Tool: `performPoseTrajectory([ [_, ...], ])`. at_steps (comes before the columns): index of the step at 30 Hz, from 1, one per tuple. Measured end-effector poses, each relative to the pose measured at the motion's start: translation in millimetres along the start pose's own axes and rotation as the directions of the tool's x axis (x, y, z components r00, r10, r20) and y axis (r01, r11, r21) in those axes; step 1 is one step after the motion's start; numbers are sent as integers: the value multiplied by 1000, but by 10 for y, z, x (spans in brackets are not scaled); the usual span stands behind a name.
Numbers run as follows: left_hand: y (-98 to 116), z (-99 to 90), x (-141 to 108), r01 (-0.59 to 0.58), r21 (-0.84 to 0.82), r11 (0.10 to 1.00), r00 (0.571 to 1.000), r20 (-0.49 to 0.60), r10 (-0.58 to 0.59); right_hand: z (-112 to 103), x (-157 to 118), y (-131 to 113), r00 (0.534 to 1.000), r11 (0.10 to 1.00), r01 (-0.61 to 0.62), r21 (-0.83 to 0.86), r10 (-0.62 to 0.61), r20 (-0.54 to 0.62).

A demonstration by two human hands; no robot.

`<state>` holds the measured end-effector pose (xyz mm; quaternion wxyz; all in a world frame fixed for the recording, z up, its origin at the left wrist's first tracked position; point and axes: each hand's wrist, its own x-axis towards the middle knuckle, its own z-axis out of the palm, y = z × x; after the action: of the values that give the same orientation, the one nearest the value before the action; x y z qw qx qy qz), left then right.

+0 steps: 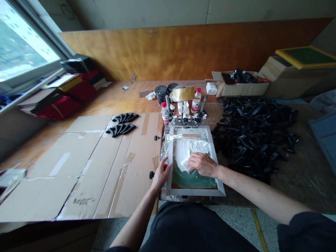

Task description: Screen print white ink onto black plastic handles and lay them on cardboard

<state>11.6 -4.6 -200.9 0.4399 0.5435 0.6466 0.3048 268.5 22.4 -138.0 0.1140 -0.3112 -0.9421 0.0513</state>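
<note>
A metal-framed screen [195, 192] with a green mesh lies in front of me, its upper part covered by white material. My right hand [203, 164] is closed on a crumpled white cloth [189, 167] that rests on the mesh. At the frame's left edge is my left hand [162, 174], its fingers apart and touching the metal, holding nothing. A flat brown strip [191, 135] lies across the top of the screen. Behind the frame stands a metal clamp [185, 121] with upright posts.
Flattened cardboard [86, 175] covers the left side, with black curved parts [122, 129] in two rows. A big pile of black parts [252, 133] lies right of the screen. Bottles [196, 100], black tubs [161, 93] and an open box [243, 89] stand behind.
</note>
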Motion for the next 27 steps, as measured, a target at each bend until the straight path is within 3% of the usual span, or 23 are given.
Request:
performPoseTrajectory([
  [3,-15,1,8,3,16,1000,1000,7,-3,-58,-15,34,999,997,31,66,-34,41],
  [7,32,-6,-9,12,-15,1000,1000,19,-12,46,72,30,990,995,-96,25,98,-98],
  [9,72,-8,-26,19,-47,999,1000,18,-18,142,17,-39,985,997,-72,-18,69,-160],
  [12,128,-14,-44,30,-84,996,1000,9,-29,179,-68,-123,987,999,-34,25,37,-154],
  [16,222,-76,-70,23,-136,991,999,35,-18,-48,211,-6,953,966,-232,115,250,-171],
  [19,401,-195,-134,27,-214,977,996,93,-8,-343,486,306,873,903,-404,146,428,-233],
  [21,601,-290,-185,42,-282,958,995,102,-14,-544,460,607,809,847,-485,218,530,-255],
  [23,856,-373,-202,36,-373,927,997,80,-7,-685,234,923,692,744,-571,346,663,-284],
  [25,1143,-429,-154,-21,-476,879,998,35,43,-704,-88,1151,524,602,-671,433,798,-297],
  [27,1430,-461,-43,-147,-532,834,989,-51,142,-568,-359,1190,453,521,-744,418,854,-256],
])
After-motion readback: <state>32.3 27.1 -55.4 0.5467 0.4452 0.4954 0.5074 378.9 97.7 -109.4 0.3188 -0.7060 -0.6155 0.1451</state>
